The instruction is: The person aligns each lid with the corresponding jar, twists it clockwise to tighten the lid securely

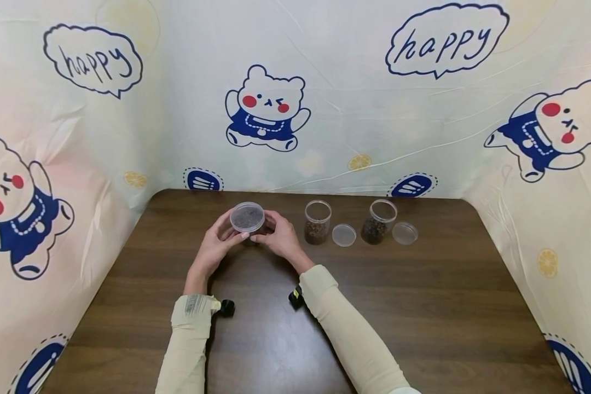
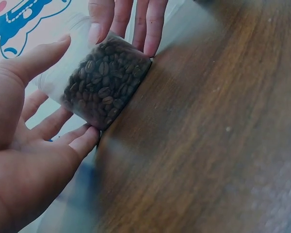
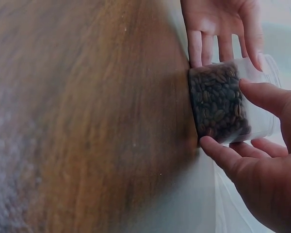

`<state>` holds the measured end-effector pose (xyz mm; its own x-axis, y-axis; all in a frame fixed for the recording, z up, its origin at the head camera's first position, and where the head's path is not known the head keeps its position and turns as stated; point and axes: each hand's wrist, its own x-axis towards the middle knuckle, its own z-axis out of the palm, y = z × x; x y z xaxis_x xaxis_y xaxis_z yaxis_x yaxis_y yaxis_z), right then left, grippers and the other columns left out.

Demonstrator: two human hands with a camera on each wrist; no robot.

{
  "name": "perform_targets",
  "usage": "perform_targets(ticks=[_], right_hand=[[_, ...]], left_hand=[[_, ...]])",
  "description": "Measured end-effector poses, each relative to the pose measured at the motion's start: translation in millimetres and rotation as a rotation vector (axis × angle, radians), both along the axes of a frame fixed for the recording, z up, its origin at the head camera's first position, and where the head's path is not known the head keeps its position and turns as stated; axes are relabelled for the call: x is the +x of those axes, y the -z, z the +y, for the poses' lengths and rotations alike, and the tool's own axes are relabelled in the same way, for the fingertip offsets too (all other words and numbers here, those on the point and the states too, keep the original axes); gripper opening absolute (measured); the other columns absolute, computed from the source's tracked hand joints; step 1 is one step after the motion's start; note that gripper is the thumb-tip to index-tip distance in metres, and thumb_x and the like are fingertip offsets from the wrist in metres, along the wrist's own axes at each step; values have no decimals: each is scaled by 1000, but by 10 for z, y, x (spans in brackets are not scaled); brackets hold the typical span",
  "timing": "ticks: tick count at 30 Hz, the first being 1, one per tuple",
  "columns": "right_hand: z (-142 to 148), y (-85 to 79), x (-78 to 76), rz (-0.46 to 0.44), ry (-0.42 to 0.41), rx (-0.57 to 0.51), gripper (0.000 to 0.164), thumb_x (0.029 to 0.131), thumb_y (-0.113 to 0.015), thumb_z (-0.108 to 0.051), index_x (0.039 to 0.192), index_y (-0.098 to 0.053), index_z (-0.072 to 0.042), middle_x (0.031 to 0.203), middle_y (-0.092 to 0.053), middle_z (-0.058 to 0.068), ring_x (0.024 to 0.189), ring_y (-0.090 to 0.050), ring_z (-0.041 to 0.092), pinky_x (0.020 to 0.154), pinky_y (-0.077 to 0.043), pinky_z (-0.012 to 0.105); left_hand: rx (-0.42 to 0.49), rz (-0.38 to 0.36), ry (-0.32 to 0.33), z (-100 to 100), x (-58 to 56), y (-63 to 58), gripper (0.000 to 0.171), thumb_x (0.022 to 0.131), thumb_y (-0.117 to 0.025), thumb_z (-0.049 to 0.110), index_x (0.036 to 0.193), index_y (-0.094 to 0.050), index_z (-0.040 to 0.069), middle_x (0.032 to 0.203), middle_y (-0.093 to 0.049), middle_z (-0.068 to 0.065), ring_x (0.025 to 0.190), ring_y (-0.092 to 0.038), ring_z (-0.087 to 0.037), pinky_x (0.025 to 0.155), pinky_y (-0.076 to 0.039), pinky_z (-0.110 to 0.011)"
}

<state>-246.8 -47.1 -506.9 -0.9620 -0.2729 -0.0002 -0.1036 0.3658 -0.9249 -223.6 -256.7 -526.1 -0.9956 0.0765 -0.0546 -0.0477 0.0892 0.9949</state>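
Observation:
A clear plastic jar of coffee beans stands upright near the back of the table, with a lid on its top. My left hand holds it from the left, thumb at the front and fingers round the side. From the opposite side my right hand grips the same jar, its thumb close to the left one. Dark beans fill the lower part of the jar in the left wrist view. In the right wrist view the jar's base meets the table top, with fingertips of both hands beside it.
To the right stand two lidless jars, one with brown contents and one with darker contents. A clear round lid lies between them, and another lid lies right of the second. A printed cloth hangs round the wooden table.

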Motion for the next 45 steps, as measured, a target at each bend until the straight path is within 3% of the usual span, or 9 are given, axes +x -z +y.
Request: perform_targets(ticks=[18, 25, 32, 38, 45], right_hand=[[6, 12, 45, -57, 44, -23, 79, 83, -91, -17, 151, -51, -9, 150, -63, 13, 136, -64, 30, 112, -54, 37], [75, -117, 110, -61, 46, 50, 73, 85, -89, -23, 147, -55, -8, 148, -63, 15, 132, -65, 35, 109, -56, 41], [175, -247, 221, -49, 22, 80, 64, 87, -87, -27, 142, -60, -8, 146, -63, 14, 128, -67, 35, 104, -58, 45], [330, -371, 327, -16, -40, 92, 57, 88, -86, -28, 136, -65, -7, 140, -65, 16, 123, -70, 33, 101, -58, 46], [563, -435, 427, 37, -149, 140, 49, 91, -84, -29, 133, -67, -8, 135, -69, 15, 119, -71, 30, 103, -57, 48]], left_hand=[[-9, 32, -5, -10, 41, -19, 85, 95, -79, 10, 165, -32, 19, 171, -35, -13, 159, -34, -34, 128, -30, -53], [-2, 96, -78, 31, 88, -209, 83, 94, -79, 8, 164, -34, 12, 173, -31, -14, 162, -28, -30, 131, -27, -50], [-69, 211, -168, 113, 131, -417, 76, 92, -82, 9, 158, -44, 11, 167, -42, -10, 160, -33, -28, 132, -27, -46], [-161, 310, -191, 225, 182, -602, 71, 92, -83, 15, 154, -49, 14, 159, -53, -8, 156, -41, -21, 132, -28, -42], [-165, 384, -185, 403, 247, -766, 69, 93, -82, 17, 153, -48, 13, 147, -62, -13, 146, -54, -30, 126, -38, -44]])
